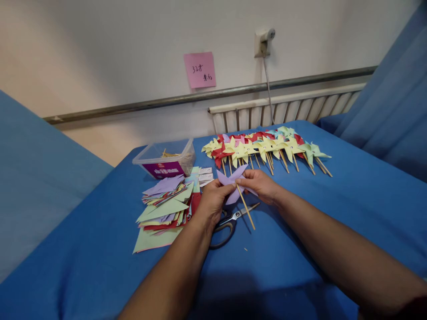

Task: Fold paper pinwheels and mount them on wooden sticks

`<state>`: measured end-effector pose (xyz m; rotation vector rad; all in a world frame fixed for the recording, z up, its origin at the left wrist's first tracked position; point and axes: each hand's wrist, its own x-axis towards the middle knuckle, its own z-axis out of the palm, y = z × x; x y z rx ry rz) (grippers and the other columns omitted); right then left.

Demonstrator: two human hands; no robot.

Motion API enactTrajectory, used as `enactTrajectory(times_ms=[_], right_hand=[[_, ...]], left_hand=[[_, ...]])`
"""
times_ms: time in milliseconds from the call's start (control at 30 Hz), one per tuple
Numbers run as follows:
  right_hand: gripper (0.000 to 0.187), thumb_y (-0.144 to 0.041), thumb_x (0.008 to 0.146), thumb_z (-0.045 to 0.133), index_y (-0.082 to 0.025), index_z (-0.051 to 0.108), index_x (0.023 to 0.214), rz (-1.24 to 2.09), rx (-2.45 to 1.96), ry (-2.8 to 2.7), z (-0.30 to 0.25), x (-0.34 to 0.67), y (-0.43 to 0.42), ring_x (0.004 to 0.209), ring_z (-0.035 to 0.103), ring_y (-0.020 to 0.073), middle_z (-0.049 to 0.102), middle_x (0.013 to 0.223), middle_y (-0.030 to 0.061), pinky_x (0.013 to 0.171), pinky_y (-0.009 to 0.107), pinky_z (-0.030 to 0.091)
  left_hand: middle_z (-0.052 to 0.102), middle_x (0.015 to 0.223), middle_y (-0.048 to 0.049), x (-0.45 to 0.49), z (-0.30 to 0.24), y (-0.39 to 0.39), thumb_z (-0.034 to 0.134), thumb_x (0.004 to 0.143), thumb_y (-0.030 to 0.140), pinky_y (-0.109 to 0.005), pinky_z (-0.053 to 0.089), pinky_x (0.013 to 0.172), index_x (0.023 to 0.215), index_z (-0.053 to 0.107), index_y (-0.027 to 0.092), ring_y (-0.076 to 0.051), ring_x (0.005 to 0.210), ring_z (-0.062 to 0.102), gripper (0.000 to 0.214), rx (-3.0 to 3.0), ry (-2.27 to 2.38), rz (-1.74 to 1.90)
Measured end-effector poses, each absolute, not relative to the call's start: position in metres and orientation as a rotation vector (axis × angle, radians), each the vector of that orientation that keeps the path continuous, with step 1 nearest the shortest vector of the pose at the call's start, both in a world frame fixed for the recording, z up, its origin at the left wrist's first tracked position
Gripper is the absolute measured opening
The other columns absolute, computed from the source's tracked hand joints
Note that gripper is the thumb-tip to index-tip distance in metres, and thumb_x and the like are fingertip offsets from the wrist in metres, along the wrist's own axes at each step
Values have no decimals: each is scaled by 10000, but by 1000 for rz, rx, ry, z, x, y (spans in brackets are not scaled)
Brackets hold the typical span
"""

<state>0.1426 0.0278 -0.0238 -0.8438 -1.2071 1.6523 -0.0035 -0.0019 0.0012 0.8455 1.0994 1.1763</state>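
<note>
A purple paper pinwheel [230,179] on a thin wooden stick [246,208] is held up between both hands. My left hand [216,195] grips it from the left, thumb near the centre where the stick meets the paper. From the other side my right hand [258,184] pinches the paper, its thumb also close to the centre. The stick slants down and to the right. Just below lies a pair of scissors [230,224] with dark handles, its blades pointing right; my left hand and wrist hide part of them.
Many finished pinwheels [263,146] lie in rows at the back. A clear plastic box [163,155] with sticks stands behind stacked coloured paper [165,209] and small white boxes [205,174]. Blue cloth [267,266] covers the table. A radiator [293,104] runs along the wall.
</note>
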Motion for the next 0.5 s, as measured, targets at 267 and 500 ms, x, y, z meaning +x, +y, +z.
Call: enactTrajectory(times_ms=[267,500], right_hand=[[302,-401,648,786,-157,624,723,1656,-810,-1216,-24,144,28,530,474,82,587,627,-29,531,243,342],[317,-392,633,810,-143,640,732,1718,-770,-1182,-27,147,30,533,500,80,613,634,-15,529,234,359]], left_hand=[[728,760,-94,-4,2,-3,826,531,206,-277,489,673,805,717,87,-168,646,643,318,804,1043,1164],[736,777,-104,-4,3,-3,835,538,205,-275,494,665,820,716,80,-171,645,650,331,806,1050,1161]])
